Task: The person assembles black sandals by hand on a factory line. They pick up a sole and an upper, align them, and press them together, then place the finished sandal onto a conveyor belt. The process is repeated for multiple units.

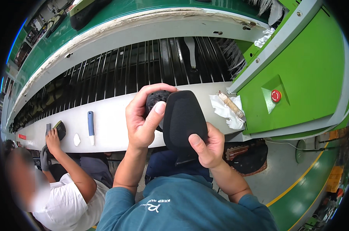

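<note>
My left hand is closed around a dark, rounded, speckled piece, its thumb pressed on the near side. My right hand grips a black ribbed piece shaped like part of a shoe, thumb on its face and the fingers behind it. The two pieces are side by side above the white ledge, and the black one partly covers the dark one. Whether they are joined or only touching, I cannot tell.
A blue-handled scraper and a small white scrap lie on the ledge. A taped stick rests on white paper. Dark conveyor rollers run behind. A green machine panel carries a red button. At left, a co-worker's hand touches a shoe.
</note>
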### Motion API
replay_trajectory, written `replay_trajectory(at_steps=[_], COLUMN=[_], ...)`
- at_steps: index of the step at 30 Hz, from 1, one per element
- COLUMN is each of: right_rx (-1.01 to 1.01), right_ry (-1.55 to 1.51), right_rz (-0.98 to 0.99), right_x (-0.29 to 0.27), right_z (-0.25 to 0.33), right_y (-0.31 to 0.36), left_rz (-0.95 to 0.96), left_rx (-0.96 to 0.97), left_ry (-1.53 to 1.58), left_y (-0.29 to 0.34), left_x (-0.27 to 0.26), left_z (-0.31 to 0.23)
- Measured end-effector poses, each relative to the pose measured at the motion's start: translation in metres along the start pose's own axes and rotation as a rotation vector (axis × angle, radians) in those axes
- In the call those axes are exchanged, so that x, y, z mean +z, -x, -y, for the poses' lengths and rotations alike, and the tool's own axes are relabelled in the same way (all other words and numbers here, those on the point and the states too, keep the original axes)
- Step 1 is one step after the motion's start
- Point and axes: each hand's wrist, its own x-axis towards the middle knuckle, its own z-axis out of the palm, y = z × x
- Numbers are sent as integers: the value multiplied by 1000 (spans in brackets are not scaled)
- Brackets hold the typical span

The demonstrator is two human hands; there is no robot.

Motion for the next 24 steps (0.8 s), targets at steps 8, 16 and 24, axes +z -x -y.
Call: replay_trajectory(at_steps=[8,16,24], right_rx=[-12,4,17], right_ry=[41,43,46], right_rz=[-34,-24,13], right_x=[0,-2,-1], right_z=[-5,-2,-4], right_y=[-1,-5,-9], left_rz=[-1,-23,51], left_rx=[51,35,73], left_ry=[5,26,33], left_y=[-8,-10,-8], left_x=[7,14,15], left_z=[4,5,15])
